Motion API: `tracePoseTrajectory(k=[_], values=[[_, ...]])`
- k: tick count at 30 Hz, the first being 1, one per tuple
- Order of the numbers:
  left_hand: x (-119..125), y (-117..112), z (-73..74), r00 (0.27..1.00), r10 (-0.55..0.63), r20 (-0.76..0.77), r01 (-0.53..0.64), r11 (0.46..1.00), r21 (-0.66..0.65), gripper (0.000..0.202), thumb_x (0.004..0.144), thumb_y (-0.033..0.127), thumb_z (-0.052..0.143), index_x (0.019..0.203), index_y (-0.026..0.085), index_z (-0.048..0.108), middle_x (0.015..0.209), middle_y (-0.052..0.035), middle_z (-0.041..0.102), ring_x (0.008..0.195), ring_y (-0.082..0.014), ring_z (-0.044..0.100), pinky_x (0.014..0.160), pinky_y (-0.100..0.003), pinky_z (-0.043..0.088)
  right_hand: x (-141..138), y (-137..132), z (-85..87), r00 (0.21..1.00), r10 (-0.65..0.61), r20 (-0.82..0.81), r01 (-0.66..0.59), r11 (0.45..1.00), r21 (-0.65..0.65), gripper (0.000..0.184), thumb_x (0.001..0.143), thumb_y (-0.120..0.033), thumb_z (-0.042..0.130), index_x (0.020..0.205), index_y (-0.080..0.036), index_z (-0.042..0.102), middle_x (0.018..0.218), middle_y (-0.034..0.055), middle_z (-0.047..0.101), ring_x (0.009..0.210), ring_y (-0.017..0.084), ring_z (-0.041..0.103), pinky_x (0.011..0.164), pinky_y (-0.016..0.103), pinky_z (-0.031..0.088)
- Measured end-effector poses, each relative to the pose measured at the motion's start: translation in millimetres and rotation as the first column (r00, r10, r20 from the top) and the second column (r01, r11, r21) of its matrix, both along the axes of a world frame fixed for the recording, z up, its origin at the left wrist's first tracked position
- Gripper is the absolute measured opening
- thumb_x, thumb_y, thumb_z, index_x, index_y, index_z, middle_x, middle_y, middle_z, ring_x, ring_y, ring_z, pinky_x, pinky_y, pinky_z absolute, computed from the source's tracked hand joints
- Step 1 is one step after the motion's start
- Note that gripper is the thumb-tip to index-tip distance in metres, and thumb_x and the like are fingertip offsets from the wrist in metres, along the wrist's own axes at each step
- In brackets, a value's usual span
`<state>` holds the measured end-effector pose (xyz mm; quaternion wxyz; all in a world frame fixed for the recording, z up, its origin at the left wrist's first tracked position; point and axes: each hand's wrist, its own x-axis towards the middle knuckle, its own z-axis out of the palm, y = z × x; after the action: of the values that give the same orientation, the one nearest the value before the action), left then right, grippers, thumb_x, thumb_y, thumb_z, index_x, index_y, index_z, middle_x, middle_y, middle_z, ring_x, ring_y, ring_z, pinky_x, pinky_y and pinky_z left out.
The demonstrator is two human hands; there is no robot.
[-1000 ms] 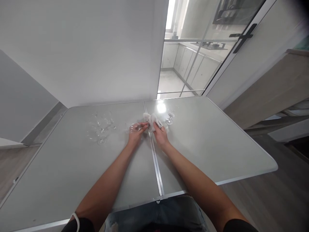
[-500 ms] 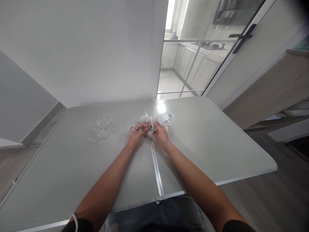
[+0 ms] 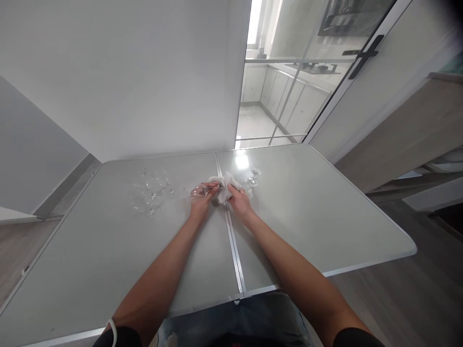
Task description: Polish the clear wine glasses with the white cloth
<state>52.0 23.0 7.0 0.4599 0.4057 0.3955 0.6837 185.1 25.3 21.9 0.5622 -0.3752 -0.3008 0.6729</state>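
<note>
My left hand [image 3: 201,201] grips a clear stemmed glass [image 3: 197,192] that lies on its side, bowl pointing left, just above the grey table [image 3: 108,270]. My right hand [image 3: 238,201] is closed on a white cloth [image 3: 224,187], which is pressed against the stem end of that glass. Both hands meet over the table's centre seam [image 3: 231,241], far from me.
Several more clear stemmed glasses [image 3: 151,192] stand grouped on the left half of the table. One glass [image 3: 254,177] stands alone to the right of the cloth. A white wall rises behind the table. A glass sliding door [image 3: 289,86] opens onto a kitchen.
The cloth has shifted around the glass's stem end while both hands stayed in place; the glass has turned slightly in my left hand.
</note>
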Motion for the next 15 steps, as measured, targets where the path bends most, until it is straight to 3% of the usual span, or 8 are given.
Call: tracePoseTrajectory(k=[2, 4, 6, 8, 11, 13, 15], values=[[-0.3, 0.1, 0.1, 1.0, 0.019, -0.018, -0.019, 1.0, -0.002, 0.023, 0.069, 0.031, 0.086, 0.081, 0.019, 0.072, 0.099, -0.0075, 0.076, 0.099, -0.0216, 0.071, 0.099, -0.041, 0.051, 1.6, 0.2, 1.4, 0.998, -0.063, 0.008, 0.063, 0.998, 0.005, 0.033, 0.076, -0.042, 0.074, 0.099, -0.019, 0.066, 0.105, 0.0051, 0.072, 0.102, 0.021, 0.068, 0.08, 0.03, 0.056], [-0.1, 0.8, -1.3, 0.999, -0.039, -0.032, 0.038, 0.999, -0.022, 0.022, 0.069, 0.031, 0.086, 0.081, 0.019, 0.072, 0.099, -0.0079, 0.076, 0.098, -0.0219, 0.071, 0.099, -0.042, 0.051, 3.2, 0.7, 3.5, 0.996, -0.094, -0.003, 0.094, 0.995, 0.031, 0.032, 0.077, -0.042, 0.073, 0.099, -0.02, 0.066, 0.104, 0.0044, 0.072, 0.101, 0.02, 0.068, 0.081, 0.03, 0.057], [0.2, 1.7, -3.3, 0.996, -0.079, -0.029, 0.078, 0.996, -0.035, 0.022, 0.068, 0.03, 0.087, 0.08, 0.019, 0.072, 0.099, -0.0078, 0.076, 0.096, -0.0222, 0.071, 0.097, -0.042, 0.052, 4.4, 0.9, 5.2, 0.999, -0.045, 0.003, 0.045, 0.998, 0.045, 0.032, 0.077, -0.043, 0.072, 0.098, -0.02, 0.067, 0.102, 0.0047, 0.073, 0.099, 0.02, 0.069, 0.08, 0.031, 0.057], [0.1, 3.0, -4.9, 0.999, -0.041, -0.011, 0.041, 0.999, -0.034, 0.023, 0.067, 0.03, 0.088, 0.081, 0.02, 0.072, 0.097, -0.0071, 0.076, 0.094, -0.0217, 0.071, 0.096, -0.04, 0.052, 5.0, 0.6, 6.0, 0.998, 0.004, 0.06, -0.006, 1.0, 0.021, 0.032, 0.076, -0.044, 0.072, 0.095, -0.019, 0.067, 0.098, 0.0052, 0.073, 0.095, 0.02, 0.069, 0.076, 0.03, 0.057], [-0.4, 4.2, -5.2, 1.0, 0.029, 0.013, -0.028, 0.999, -0.04, 0.023, 0.066, 0.03, 0.088, 0.081, 0.02, 0.073, 0.094, -0.0063, 0.076, 0.094, -0.0208, 0.071, 0.096, -0.04, 0.051, 4.9, -0.9, 6.1, 0.991, -0.056, 0.119, 0.055, 0.998, 0.005, 0.031, 0.076, -0.045, 0.073, 0.092, -0.018, 0.067, 0.096, 0.0051, 0.072, 0.095, 0.02, 0.067, 0.074, 0.028, 0.056], [-0.5, 4.0, -4.4, 1.0, 0.006, 0.014, -0.005, 0.999, -0.033, 0.023, 0.066, 0.03, 0.088, 0.08, 0.02, 0.072, 0.095, -0.0067, 0.076, 0.095, -0.0212, 0.071, 0.098, -0.041, 0.05, 4.5, -1.7, 6.4, 0.992, -0.089, 0.087, 0.085, 0.995, 0.052, 0.032, 0.077, -0.046, 0.072, 0.094, -0.019, 0.067, 0.098, 0.0048, 0.072, 0.098, 0.02, 0.067, 0.076, 0.027, 0.055], [-0.5, 3.3, -3.6, 0.999, -0.032, 0.008, 0.032, 0.999, -0.021, 0.022, 0.067, 0.029, 0.087, 0.08, 0.019, 0.072, 0.096, -0.0072, 0.076, 0.096, -0.0214, 0.071, 0.099, -0.041, 0.05, 4.4, -2.0, 6.6, 0.996, -0.044, 0.077, 0.037, 0.995, 0.091, 0.034, 0.079, -0.048, 0.069, 0.098, -0.02, 0.067, 0.098, 0.0048, 0.071, 0.097, 0.02, 0.066, 0.077, 0.028, 0.054]])
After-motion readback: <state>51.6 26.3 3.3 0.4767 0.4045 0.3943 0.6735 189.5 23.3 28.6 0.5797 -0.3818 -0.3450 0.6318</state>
